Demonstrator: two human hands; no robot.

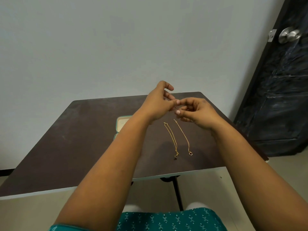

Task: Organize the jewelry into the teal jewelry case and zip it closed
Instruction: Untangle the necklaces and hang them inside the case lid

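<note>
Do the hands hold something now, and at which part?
It cannot be told for sure. The left hand and right hand pinch together above the table; anything between the fingertips is too small to see.

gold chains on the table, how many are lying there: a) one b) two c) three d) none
b: two gold chains lie side by side on the dark table, the thicker chain on the left and the thin chain on the right, each with a small pendant at its near end.
</note>
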